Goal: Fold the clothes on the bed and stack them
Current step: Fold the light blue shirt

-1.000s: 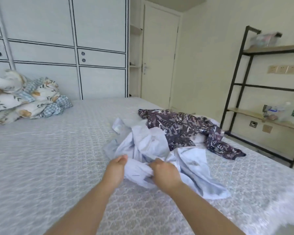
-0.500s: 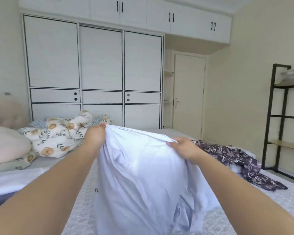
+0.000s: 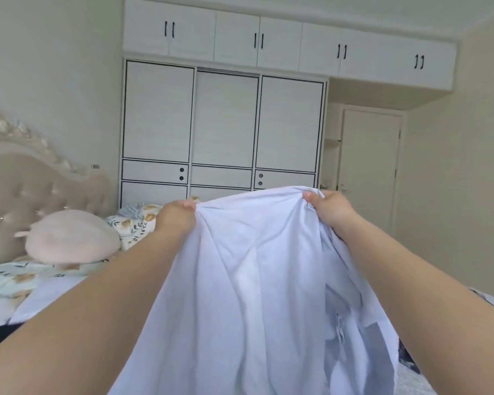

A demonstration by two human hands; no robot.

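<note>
Left hand point(image 3: 175, 216) and right hand point(image 3: 330, 208) are each gripping the top edge of the pale shirt point(image 3: 254, 280), which is hanging raised above the bed point(image 3: 35, 303). Risk: bunched fabric is likely concealing twisted sleeves, producing a crooked fold.

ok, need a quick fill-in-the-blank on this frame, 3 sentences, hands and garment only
1. The pale blue shirt is gripped along its top edge by ____ hands.
2. The left hand and the right hand hold the shirt up in the ____, off the bed.
3. The pink pillow lies on the person's ____ side.

Missing words: both; air; left
</note>
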